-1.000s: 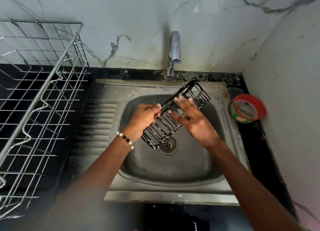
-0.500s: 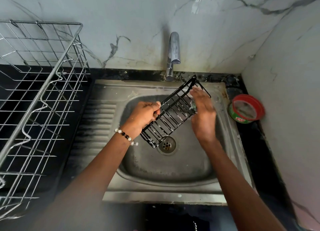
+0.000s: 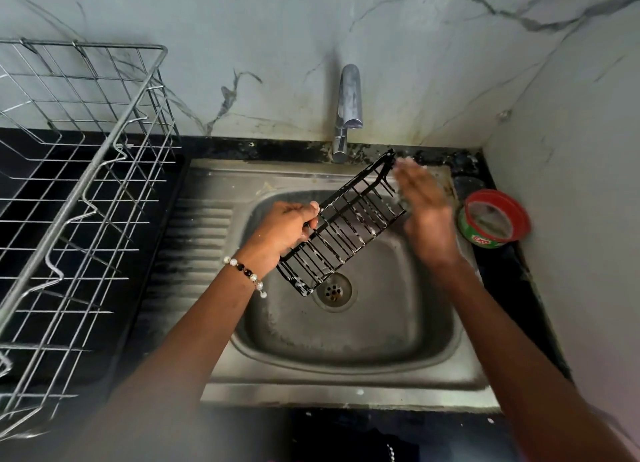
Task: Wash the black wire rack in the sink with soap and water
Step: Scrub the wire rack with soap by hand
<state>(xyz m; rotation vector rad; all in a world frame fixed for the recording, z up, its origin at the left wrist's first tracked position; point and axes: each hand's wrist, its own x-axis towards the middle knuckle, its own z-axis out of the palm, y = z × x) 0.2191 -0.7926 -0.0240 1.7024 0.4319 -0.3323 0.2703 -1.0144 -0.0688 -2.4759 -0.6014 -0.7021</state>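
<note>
Over the sink [image 3: 221,390], our left hand [image 3: 284,227] grips the soapy black wire rack [image 3: 341,224] tilted above the drain; our right hand [image 3: 420,198], open and blurred, rubs its far end; we should lather every wire.

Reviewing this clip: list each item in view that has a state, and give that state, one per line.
black wire rack: held tilted over the basin, wires streaked with suds
left hand: closed on the rack's long edge
right hand: blurred, flat against the rack's far end
tap: no water running
sink: no standing water, drain unplugged
red-rimmed soap tub: open, no lid
dish drainer: holding nothing
</note>
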